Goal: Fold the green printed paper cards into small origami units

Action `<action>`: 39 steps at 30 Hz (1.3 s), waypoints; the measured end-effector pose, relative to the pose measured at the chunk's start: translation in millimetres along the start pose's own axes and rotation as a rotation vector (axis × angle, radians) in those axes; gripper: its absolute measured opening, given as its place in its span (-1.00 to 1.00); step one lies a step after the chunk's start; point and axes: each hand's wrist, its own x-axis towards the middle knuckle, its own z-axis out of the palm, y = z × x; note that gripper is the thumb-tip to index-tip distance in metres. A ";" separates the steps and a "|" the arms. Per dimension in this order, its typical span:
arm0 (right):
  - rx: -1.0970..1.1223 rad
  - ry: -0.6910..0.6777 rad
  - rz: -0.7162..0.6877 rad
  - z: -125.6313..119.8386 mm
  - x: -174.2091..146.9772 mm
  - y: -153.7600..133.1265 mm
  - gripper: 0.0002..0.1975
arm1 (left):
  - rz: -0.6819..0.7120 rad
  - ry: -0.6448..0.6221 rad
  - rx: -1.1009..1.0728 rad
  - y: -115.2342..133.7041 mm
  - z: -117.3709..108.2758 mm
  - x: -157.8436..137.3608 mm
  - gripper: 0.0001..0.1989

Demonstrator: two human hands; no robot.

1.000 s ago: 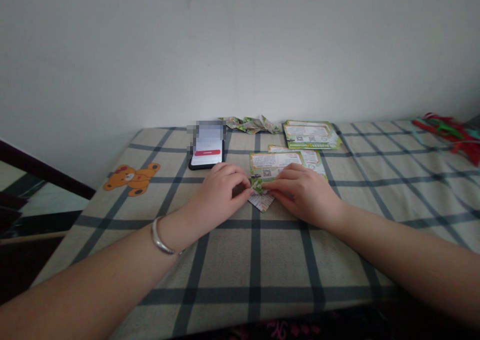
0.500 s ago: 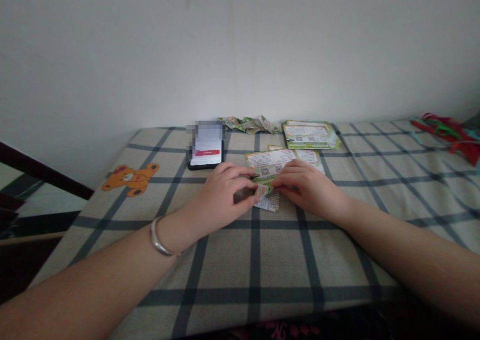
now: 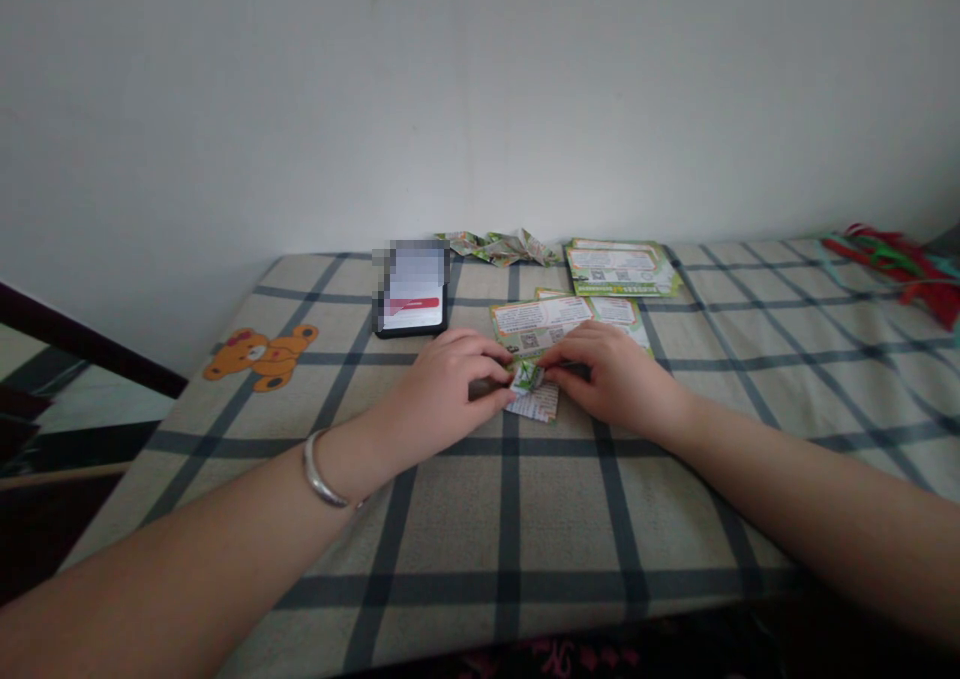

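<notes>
Between my hands is a small folded piece of printed paper, green and white. My left hand, with a silver bracelet at the wrist, pinches its left side between thumb and fingers. On the opposite side my right hand pinches its right edge. Printed text shows on the lower part of the paper, which points toward me. Just beyond it lie flat printed leaflets with green borders and square codes, partly covered by my fingers.
A phone with a lit screen lies to the left. Crumpled folded paper pieces rest by the wall, beside a stack of leaflets. Red and green strips lie far right. A bear picture marks the checked tablecloth.
The upper part of the folded paper has turned over between my fingers and now shows a green and white face. Both hands keep nearly the same place.
</notes>
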 end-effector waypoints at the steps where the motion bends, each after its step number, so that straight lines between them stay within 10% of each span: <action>1: -0.021 -0.003 -0.006 0.4 0.4 -0.6 -0.86 | -0.001 0.001 -0.011 -0.4 0.3 0.3 -0.93; 31: 0.053 0.009 0.046 7.3 3.4 -0.9 -0.89 | -0.149 0.014 0.002 5.7 0.8 -0.3 -0.78; 39: -0.057 -0.008 -0.009 4.2 1.5 -0.3 -0.87 | 0.023 -0.043 0.060 6.0 -2.5 -2.3 -0.91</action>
